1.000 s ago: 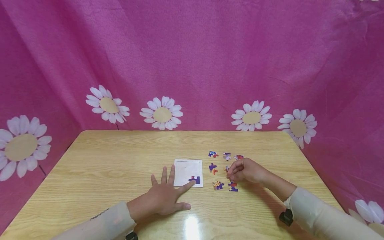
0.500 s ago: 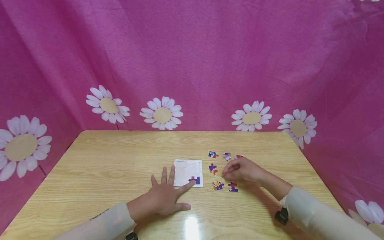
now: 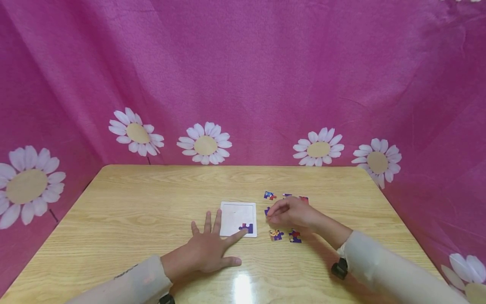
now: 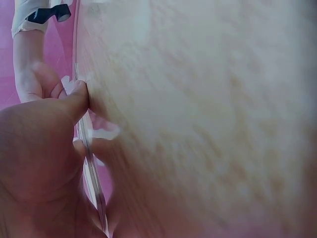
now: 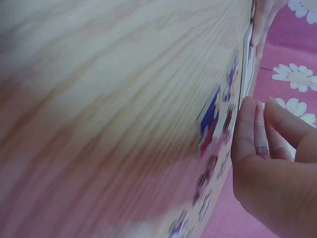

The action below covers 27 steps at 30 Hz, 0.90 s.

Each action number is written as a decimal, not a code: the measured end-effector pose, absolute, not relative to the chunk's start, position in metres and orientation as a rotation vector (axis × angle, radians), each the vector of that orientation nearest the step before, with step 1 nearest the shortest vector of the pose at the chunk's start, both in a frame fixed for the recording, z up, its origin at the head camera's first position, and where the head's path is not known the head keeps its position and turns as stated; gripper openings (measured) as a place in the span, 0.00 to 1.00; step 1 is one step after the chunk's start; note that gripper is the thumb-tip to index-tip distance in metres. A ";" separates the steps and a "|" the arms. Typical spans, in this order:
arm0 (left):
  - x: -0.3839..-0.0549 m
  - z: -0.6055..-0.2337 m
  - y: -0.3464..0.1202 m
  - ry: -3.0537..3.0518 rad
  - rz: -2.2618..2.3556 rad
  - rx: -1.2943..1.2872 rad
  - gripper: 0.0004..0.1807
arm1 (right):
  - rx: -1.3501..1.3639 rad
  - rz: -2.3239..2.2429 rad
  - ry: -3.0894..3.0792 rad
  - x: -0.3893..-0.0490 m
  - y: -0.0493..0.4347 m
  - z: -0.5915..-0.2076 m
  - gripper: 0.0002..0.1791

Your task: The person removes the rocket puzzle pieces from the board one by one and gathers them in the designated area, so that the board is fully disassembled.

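My left hand [image 3: 209,252] lies spread beside a white puzzle tray [image 3: 230,217]. Its index fingertip rests on the purple puzzle piece [image 3: 248,227] in the tray's near right corner. My right hand [image 3: 291,212] hovers over the loose pieces, partly covering a purple piece [image 3: 267,210] to the right of the tray. In the right wrist view, the right hand [image 5: 277,163] has nearly straight fingers, with a gap between thumb and index; no piece shows between them. Below it lie a yellow-and-purple piece [image 3: 276,235] and a red-and-purple piece [image 3: 295,236].
Behind the right hand lie a blue-and-red piece [image 3: 270,195], a partly covered piece [image 3: 287,195] and a red one [image 3: 304,199]. The wooden table [image 3: 152,202] ends at a pink curtain [image 3: 243,84] with daisies.
My right hand has moved left above the loose pieces, from the middle column to the column nearest the tray. The left hand has stayed in place.
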<state>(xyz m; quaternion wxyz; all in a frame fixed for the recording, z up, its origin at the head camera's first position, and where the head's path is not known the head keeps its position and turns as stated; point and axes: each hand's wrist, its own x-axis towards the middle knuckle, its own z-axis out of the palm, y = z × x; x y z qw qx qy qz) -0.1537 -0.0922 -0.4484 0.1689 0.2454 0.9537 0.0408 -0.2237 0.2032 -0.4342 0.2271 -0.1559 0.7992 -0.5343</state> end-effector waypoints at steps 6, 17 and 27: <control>-0.154 -0.448 -0.092 2.710 0.115 0.701 0.43 | -0.449 -1.468 2.207 -0.227 0.188 -0.436 0.11; -0.152 -0.448 -0.093 2.724 0.075 0.721 0.43 | -0.464 -1.481 2.201 -0.229 0.157 -0.436 0.12; -0.151 -0.447 -0.093 2.725 0.074 0.725 0.43 | -0.446 -1.481 2.158 -0.233 0.136 -0.440 0.10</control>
